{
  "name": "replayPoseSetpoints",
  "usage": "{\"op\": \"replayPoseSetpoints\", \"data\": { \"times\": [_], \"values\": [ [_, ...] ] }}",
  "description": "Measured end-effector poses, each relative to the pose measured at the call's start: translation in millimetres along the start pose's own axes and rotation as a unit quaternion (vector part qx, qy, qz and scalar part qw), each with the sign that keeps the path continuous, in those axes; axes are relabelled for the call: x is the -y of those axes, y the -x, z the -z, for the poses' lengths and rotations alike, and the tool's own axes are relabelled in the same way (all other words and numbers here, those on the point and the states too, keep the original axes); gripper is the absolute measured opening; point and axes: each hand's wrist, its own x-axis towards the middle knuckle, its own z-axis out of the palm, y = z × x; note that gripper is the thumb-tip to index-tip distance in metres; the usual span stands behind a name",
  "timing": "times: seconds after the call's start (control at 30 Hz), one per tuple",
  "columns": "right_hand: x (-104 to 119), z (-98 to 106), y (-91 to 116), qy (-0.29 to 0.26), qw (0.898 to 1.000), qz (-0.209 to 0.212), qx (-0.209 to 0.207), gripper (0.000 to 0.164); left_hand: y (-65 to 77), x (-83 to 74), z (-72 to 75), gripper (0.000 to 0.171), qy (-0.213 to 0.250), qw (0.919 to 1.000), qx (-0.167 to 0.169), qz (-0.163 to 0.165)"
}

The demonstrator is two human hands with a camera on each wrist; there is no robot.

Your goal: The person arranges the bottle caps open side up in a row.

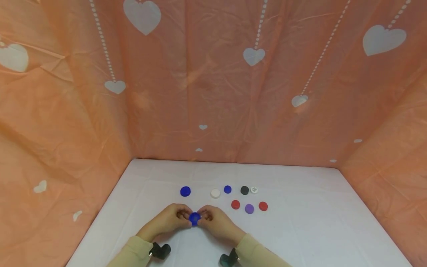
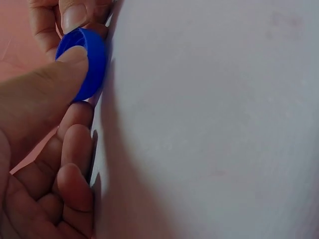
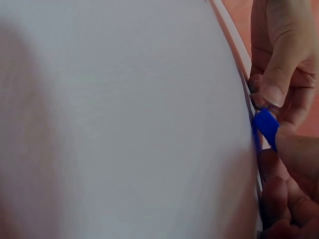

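A blue bottle cap (image 1: pixel 195 218) is between my two hands, low over the front of the white table. My left hand (image 1: pixel 171 219) pinches it from the left; in the left wrist view the thumb (image 2: pixel 75 57) lies over the cap's hollow inside, and the other fingers curl beneath. From the right, my right hand (image 1: pixel 217 221) pinches the same cap at its rim. Seen from the right wrist, the cap (image 3: pixel 267 127) shows edge-on between the two thumbs.
Behind the hands lie a larger blue cap (image 1: pixel 185 191), a white cap (image 1: pixel 215 193), a small blue cap (image 1: pixel 227 189), a black cap (image 1: pixel 244 190) and a patterned white cap (image 1: pixel 254 190). Nearer are two red caps (image 1: pixel 235 204) and a purple one (image 1: pixel 249 208). Orange cloth surrounds the table.
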Motion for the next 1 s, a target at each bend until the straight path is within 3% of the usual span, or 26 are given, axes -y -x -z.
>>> {"op": "replayPoseSetpoints", "data": {
  "times": [0.47, 0.77, 1.0],
  "values": [
    [-3.8, -0.8, 0.6, 0.029, 1.0, 0.003, 0.009, 0.023, 2.3, 2.5, 0.5, 0.026, -0.008, 0.9999, 0.009, -0.002],
    [-2.0, -1.2, 0.8, 0.032, 0.999, -0.006, 0.016, 0.02, 2.7, 1.2, 6.1, 0.024, -0.013, 0.9994, 0.033, -0.007],
    [-1.5, -1.1, 1.0, 0.033, 0.999, -0.017, 0.015, 0.02, 3.5, -0.5, 6.5, 0.024, 0.011, 0.9992, 0.039, 0.006]
  ]
}}
